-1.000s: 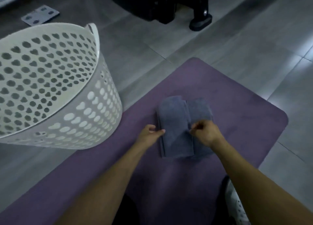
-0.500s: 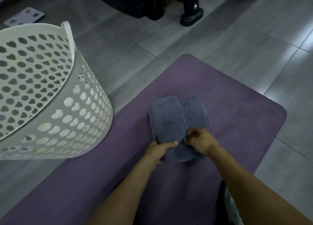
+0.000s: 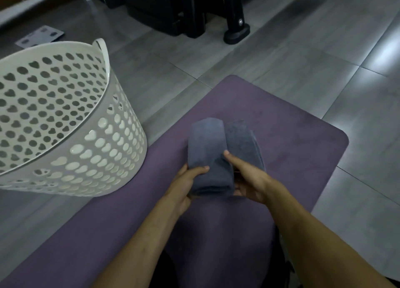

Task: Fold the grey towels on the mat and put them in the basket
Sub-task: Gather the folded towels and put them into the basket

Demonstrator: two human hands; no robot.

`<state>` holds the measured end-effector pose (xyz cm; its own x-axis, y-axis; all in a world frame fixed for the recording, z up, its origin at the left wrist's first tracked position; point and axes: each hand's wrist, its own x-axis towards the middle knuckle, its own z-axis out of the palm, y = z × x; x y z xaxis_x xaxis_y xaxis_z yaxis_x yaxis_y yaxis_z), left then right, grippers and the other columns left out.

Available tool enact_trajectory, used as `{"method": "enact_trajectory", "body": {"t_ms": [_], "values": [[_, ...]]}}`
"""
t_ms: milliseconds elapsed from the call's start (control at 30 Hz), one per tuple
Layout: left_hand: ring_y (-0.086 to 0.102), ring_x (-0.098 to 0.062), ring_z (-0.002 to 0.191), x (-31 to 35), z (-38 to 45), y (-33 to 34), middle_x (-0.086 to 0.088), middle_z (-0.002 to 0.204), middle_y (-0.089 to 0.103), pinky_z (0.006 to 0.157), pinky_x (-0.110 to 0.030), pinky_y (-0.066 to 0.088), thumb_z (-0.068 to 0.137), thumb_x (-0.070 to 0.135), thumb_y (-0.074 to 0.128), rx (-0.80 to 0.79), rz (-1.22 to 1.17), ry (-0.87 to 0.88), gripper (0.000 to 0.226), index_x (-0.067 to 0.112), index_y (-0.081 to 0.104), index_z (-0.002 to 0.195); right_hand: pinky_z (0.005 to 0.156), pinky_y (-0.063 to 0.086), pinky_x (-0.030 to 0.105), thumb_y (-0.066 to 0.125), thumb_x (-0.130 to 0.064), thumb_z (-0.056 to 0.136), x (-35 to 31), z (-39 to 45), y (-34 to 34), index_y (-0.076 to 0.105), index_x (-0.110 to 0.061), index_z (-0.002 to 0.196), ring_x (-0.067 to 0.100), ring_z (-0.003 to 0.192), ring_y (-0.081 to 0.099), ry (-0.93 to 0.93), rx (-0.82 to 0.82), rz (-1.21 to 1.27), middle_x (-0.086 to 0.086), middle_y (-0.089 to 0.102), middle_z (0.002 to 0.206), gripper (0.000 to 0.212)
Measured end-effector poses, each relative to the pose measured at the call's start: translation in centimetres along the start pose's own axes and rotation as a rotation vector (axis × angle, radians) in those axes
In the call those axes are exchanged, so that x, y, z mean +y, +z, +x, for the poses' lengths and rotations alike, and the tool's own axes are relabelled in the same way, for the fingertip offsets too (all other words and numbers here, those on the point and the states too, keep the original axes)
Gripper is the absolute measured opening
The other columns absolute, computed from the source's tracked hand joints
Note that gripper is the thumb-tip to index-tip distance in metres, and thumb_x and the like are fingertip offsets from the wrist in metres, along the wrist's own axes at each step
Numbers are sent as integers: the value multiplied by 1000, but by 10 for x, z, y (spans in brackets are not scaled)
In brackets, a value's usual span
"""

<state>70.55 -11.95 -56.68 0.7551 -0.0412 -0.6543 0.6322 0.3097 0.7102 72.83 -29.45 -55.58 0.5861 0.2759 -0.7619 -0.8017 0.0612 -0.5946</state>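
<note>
Half-hidden basket [image 3: 121, 149]; towel's underside unseen [image 3: 207, 149]

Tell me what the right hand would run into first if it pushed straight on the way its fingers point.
The right hand points up-left into the folded grey towel it already grips, so the towel comes first. Beyond that lies bare purple mat; depth is hard to judge.

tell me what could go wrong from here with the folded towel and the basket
The grey towel is held only at its near end by the left hand and right hand; the far layers may spring open when lifted. The white laundry basket looks tilted, so a drop at its rim might tip it.
</note>
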Motion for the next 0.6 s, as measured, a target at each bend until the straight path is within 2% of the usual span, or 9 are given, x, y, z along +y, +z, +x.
{"method": "enact_trajectory", "body": {"t_ms": [100, 200, 267, 333, 400, 433, 533, 600], "values": [[68, -24, 102, 2, -27, -6, -6, 111, 72, 88, -38, 55, 77, 10, 73, -78, 56, 47, 47, 15, 60, 122, 94, 51, 50, 74, -40, 74, -1, -11, 6, 66, -11, 114, 27, 103, 68, -42, -40, 152, 10, 73, 108, 50], [66, -22, 107, -3, -35, -17, -6, 116, 70, 95, -38, 50, 75, 14, 73, -177, 106, 42, 48, 14, 60, 121, 93, 52, 48, 74, -18, 72, 5, -18, 6, 63, -5, 117, 27, 103, 68, -77, -21, 185, 12, 72, 110, 48], [65, -22, 102, -6, -26, -24, -5, 111, 70, 93, -38, 48, 82, 21, 69, -186, 112, 12, 27, 18, 67, 109, 88, 54, 44, 70, -7, 75, 9, -20, -2, 64, -3, 113, 27, 101, 68, -101, 39, 210, 12, 72, 109, 38], [63, -20, 98, -10, -8, -25, -3, 107, 69, 83, -34, 49, 90, 27, 62, -64, 175, 10, 14, 23, 67, 102, 83, 56, 41, 68, -3, 77, 11, -21, -15, 65, -1, 109, 29, 97, 69, -135, 153, 158, 13, 73, 105, 32], [60, -18, 100, -16, 21, -26, -3, 115, 65, 77, -29, 49, 92, 29, 61, 141, 378, 37, 24, 19, 61, 114, 79, 56, 39, 69, 0, 75, 13, -18, -29, 65, -3, 109, 29, 94, 70, -179, 257, 93, 12, 73, 103, 35], [59, -18, 103, -20, 37, -25, -5, 121, 62, 80, -30, 50, 90, 29, 64, 218, 469, 37, 38, 17, 55, 124, 78, 56, 39, 68, 3, 74, 15, -17, -35, 65, -5, 110, 29, 93, 70, -197, 295, 77, 12, 73, 103, 37], [54, -25, 121, -32, 79, -21, -9, 139, 49, 101, -38, 46, 76, 33, 78, 307, 544, -21, 86, 10, 31, 145, 73, 56, 38, 64, 8, 73, 19, -13, -45, 63, -9, 111, 27, 90, 69, -225, 330, 81, 9, 73, 102, 42], [58, -25, 116, -39, 96, -18, -9, 136, 53, 97, -40, 50, 69, 35, 82, 332, 476, -76, 90, 6, 36, 141, 69, 55, 35, 64, 9, 74, 18, -11, -46, 63, -14, 106, 25, 87, 69, -236, 342, 64, 6, 73, 98, 39]]}}
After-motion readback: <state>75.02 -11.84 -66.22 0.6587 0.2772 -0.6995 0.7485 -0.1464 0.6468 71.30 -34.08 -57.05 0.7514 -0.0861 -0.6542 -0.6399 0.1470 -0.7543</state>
